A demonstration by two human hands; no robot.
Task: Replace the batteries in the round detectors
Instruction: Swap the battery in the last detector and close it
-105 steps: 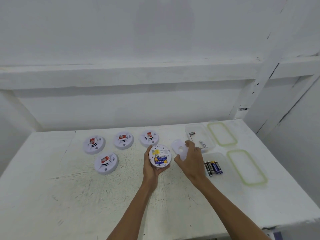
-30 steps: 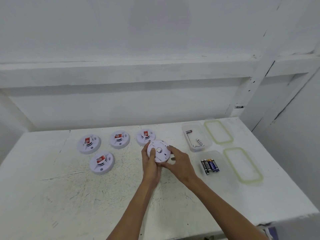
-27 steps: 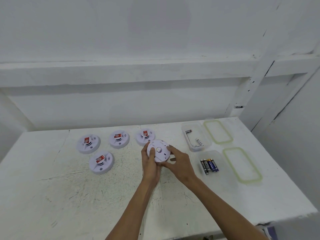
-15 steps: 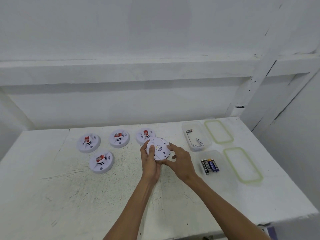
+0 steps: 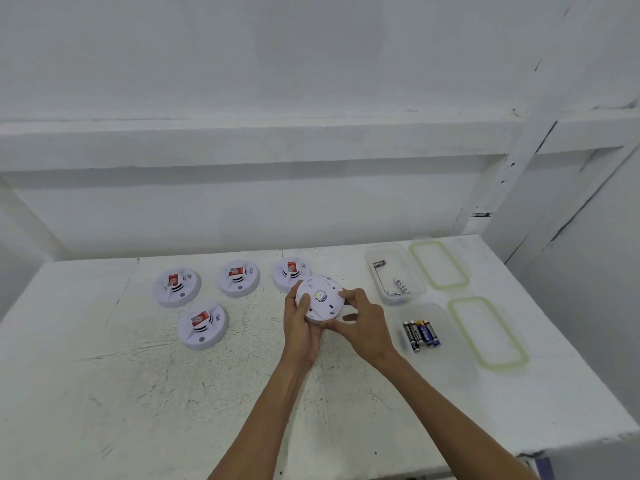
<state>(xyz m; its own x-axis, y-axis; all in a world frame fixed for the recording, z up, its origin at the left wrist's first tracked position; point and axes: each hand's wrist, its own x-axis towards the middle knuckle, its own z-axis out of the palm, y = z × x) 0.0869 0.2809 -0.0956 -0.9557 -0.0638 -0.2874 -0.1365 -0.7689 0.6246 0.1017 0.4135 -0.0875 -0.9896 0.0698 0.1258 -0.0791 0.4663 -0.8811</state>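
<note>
Over table (image 5: 138, 393): detector (image 5: 320, 299) btwn hands (image 5: 363, 327)

Five round white detectors. Four lie flat on the white table (image 5: 138, 393), face up, each with a small red sticker on its raised middle. Three make a row at the back: the left detector (image 5: 176, 287), the middle detector (image 5: 239, 278) and the right detector (image 5: 289, 273). The front detector (image 5: 202, 325) sits nearer.

The fifth detector (image 5: 320, 299) is up off the table, just in front of the right detector, its flat back showing. The left hand (image 5: 299, 323) and right hand (image 5: 363, 327) grip its rim. A little yellow and blue patch shows through a hole in its back.

Four batteries (image 5: 420, 336) lie side by side in the near clear box (image 5: 426, 311) — dark ones and a blue one. Some loose batteries (image 5: 401, 285) lie in the far clear box (image 5: 391, 251).
</note>
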